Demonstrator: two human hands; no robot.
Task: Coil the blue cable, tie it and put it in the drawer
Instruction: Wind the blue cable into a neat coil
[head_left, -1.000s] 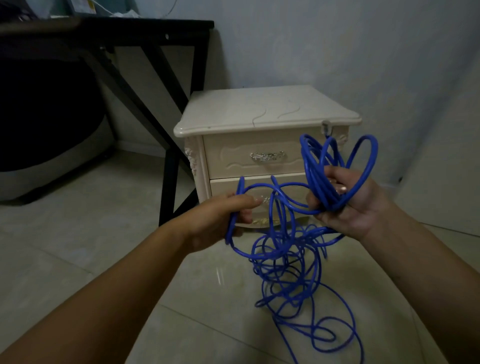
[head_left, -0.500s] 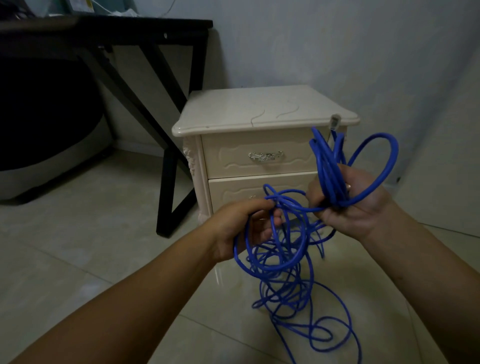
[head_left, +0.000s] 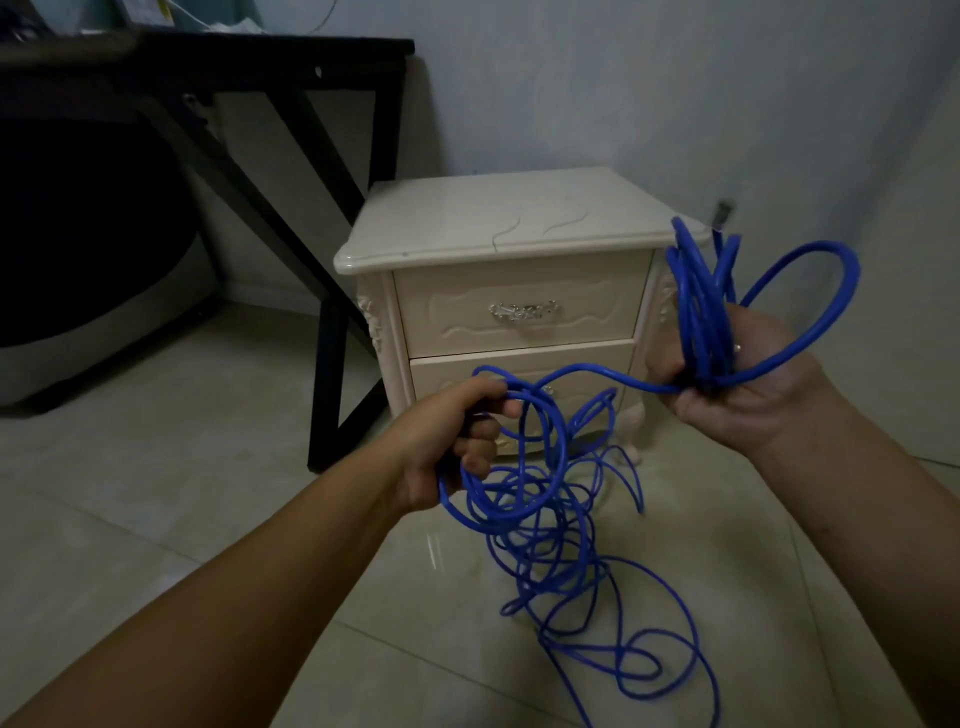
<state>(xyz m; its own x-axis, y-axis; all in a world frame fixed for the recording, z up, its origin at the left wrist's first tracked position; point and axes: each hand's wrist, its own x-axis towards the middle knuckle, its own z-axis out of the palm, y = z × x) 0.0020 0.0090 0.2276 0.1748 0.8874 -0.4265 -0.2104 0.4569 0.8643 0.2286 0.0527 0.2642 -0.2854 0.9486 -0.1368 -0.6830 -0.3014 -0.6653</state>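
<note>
A long blue cable (head_left: 550, 525) hangs in tangled loops between my hands and trails onto the tiled floor. My right hand (head_left: 737, 384) grips a bunch of gathered loops that stand up above the palm, with a grey plug end (head_left: 722, 213) sticking out on top. My left hand (head_left: 457, 441) holds a loose loop lower down, fingers curled round the strands. Behind the cable stands a cream bedside cabinet (head_left: 498, 223). Its upper drawer (head_left: 519, 312) and its lower drawer (head_left: 530, 374) are both closed.
A black desk (head_left: 332, 119) with slanted legs stands left of the cabinet, against the wall. A dark bulky shape (head_left: 78, 234) fills the far left. Pale glossy floor tiles (head_left: 156, 493) spread in front.
My right hand has moved right and a little up with its bunch, and one wide loop now swings out to the right. My left hand has slid down along the cable.
</note>
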